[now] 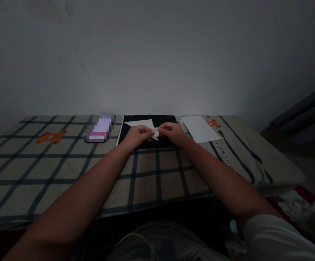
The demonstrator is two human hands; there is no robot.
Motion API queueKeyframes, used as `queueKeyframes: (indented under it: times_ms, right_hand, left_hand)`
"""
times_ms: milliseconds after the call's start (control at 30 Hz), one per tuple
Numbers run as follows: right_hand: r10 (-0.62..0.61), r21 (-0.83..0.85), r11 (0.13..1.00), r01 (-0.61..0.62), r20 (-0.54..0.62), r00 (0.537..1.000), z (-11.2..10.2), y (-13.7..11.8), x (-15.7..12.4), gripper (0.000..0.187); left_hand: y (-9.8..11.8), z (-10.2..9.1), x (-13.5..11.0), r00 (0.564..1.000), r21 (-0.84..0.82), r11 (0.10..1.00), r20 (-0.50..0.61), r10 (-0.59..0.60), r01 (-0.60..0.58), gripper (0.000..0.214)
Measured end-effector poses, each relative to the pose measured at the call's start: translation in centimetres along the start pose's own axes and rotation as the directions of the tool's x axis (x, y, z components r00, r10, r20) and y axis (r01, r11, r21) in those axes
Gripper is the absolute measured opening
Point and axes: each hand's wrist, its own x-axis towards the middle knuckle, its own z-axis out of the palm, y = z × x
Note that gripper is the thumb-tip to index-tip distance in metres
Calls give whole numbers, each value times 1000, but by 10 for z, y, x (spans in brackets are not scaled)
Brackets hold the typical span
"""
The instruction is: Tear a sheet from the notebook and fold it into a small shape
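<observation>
White folded paper (146,127) sits pinched between both hands over a black mat (146,143), the left hand (137,135) and right hand (171,131) each closing a narrow grip on its near end. Fingertips hide the fold itself, and dim light blurs its edges. Its long axis runs left to right, tapering leftward beyond the left grip. Right of the grip lies a blank sheet (200,128); left, a pixelated object (100,128), all on a checked tabletop (65,170) against a bare grey wall (157,54).

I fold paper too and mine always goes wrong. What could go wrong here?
The folded white paper is pinched between the left hand and right hand, so a hard pull might tear it. The room is dim, so a crease could go crooked. An elbow might nudge the spare white sheet near the table's edge.
</observation>
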Motion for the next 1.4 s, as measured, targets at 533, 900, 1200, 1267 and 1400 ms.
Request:
queueKeyframes:
  times_ms: [533,900,1200,1267,1400]
  right_hand:
    - [-42,3,999,42,65,997,2,1,-1,25]
    - [-47,-20,999,48,59,997,4,0,-1,24]
    - [22,74,997,-28,81,996,5,4,2,23]
    - [10,33,999,-13,85,996,5,3,2,22]
    - [24,-10,1000,-24,92,996,4,1,2,21]
  left_hand:
    - [0,-2,0,992,43,991,-10,129,-129,27]
    - [4,0,-2,993,44,992,7,122,-122,31]
    - [3,-2,0,988,141,979,-14,154,-151,29]
    - [2,-2,-1,989,155,977,6,148,-147,28]
    - [1,-2,-2,984,203,963,42,172,-177,27]
